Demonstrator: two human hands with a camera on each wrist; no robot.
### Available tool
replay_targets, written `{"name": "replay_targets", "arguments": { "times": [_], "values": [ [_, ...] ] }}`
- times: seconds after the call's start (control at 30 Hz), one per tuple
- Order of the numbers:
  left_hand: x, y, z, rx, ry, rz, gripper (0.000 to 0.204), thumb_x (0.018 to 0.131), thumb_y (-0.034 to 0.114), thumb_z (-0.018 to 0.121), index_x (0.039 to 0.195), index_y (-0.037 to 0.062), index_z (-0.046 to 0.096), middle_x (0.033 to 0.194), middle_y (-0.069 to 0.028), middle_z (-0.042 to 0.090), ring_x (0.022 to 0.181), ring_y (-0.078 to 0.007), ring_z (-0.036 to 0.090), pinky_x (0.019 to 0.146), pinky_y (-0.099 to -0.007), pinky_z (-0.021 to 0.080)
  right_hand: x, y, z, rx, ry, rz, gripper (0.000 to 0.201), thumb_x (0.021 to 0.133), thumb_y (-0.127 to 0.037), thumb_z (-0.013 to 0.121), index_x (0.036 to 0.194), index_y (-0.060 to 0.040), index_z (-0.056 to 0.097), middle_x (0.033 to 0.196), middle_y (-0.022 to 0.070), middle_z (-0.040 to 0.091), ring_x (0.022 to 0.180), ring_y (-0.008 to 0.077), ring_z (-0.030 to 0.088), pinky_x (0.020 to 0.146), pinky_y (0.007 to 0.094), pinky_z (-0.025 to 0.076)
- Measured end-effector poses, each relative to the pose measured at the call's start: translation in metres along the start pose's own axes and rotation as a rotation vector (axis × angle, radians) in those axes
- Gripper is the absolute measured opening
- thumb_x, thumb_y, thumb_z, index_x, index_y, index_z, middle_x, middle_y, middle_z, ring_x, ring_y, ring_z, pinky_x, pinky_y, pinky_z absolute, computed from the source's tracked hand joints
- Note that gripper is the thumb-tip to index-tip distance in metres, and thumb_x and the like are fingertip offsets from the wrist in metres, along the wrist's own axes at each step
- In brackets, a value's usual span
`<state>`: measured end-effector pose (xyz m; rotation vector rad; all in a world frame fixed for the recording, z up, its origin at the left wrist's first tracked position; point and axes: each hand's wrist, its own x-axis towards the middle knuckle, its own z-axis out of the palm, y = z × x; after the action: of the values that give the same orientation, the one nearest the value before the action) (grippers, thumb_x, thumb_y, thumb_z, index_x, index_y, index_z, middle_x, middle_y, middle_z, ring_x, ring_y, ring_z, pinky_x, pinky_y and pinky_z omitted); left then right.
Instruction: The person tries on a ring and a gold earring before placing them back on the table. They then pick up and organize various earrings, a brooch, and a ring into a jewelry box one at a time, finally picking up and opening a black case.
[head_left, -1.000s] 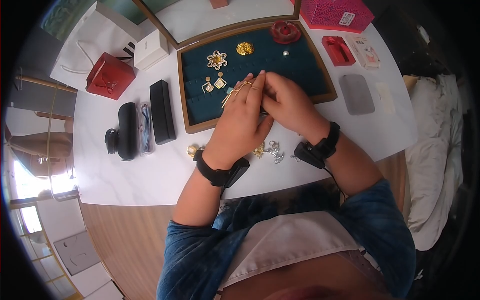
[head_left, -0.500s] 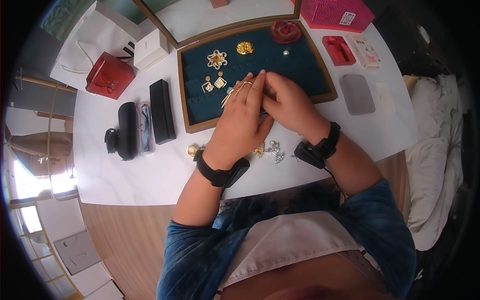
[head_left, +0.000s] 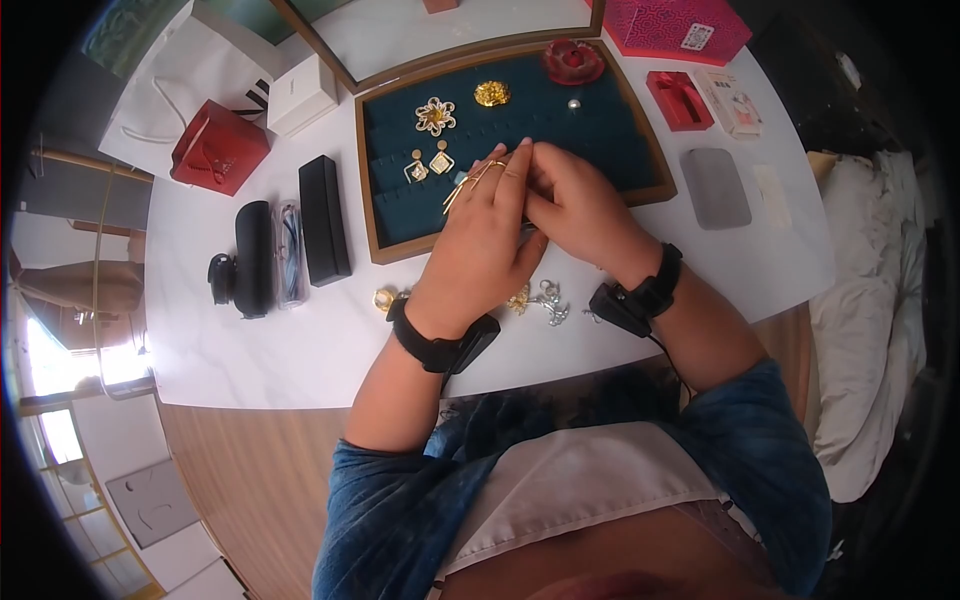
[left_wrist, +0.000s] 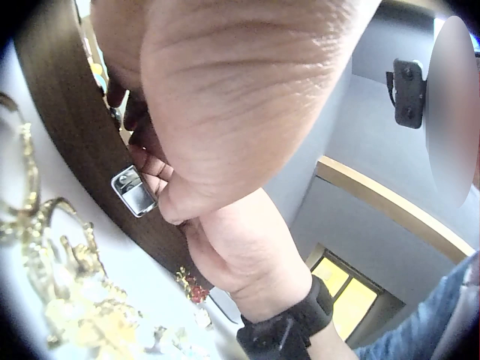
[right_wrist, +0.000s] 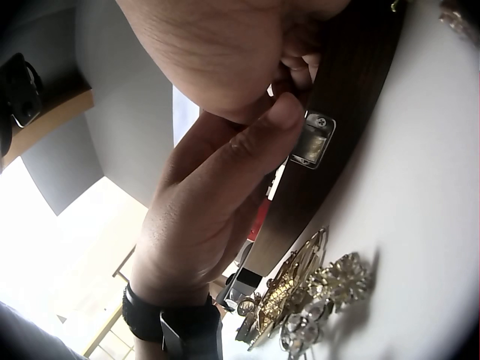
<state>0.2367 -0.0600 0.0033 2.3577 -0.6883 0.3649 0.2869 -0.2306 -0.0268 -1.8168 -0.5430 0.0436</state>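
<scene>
To my eye, a piece of jewellery is being set into the dark green lining of the wooden case (head_left: 405, 250), at its near part. The left hand (head_left: 480, 250) and right hand (head_left: 590, 215) meet over it. The left fingers lie close together, fairly straight, with slim gold strands (head_left: 453, 198) beside them; the right fingers bend in towards them. Whether either hand clamps on something I cannot tell, since the tips are hidden. The next move, I'd judge, calls for a light, steady touch, so the neighbouring pieces aren't nudged.

In the case sit square earrings (head_left: 442, 159), a flower brooch (head_left: 435, 117), a gold brooch (head_left: 491, 94), a pearl (head_left: 574, 104) and, at the far right corner, a red flower (head_left: 572, 62). More gold jewellery (head_left: 518, 298) and silver jewellery (head_left: 551, 305) lie towards the near edge of the table (head_left: 250, 360).

Towards the table's far left corner stand a white paper bag (head_left: 190, 75), a white box (head_left: 302, 95) and a red bag (head_left: 220, 150); nearer lie a long black box (head_left: 324, 220) and a black case (head_left: 253, 260). A pink box (head_left: 672, 30) fills the far right corner, a grey pad (head_left: 715, 188) nearer the right edge. Beyond it, pale bedding or cloth (head_left: 865, 330) is heaped; bright light comes in at the left.
</scene>
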Motion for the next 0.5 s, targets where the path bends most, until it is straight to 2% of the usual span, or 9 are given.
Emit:
{"name": "replay_targets", "arguments": {
  "times": [0.5],
  "values": [
    [0.0, -0.0009, 0.0011, 0.003, 0.01, 0.008, 0.083, 0.088, 0.005, 0.075, 0.162, -0.0008, 0.038, 0.145, -0.0286, 0.058, 0.145, -0.0471, 0.051, 0.119, -0.0509, 0.043, -0.0003, 0.0027, 0.0, 0.023, -0.013, 0.021, 0.025, 0.097, -0.014, 0.071, 0.117, -0.0009, 0.064, 0.103, 0.0164, 0.075, 0.094, 0.0326, 0.076, 0.082, 0.0406, 0.06]
  ]
}}
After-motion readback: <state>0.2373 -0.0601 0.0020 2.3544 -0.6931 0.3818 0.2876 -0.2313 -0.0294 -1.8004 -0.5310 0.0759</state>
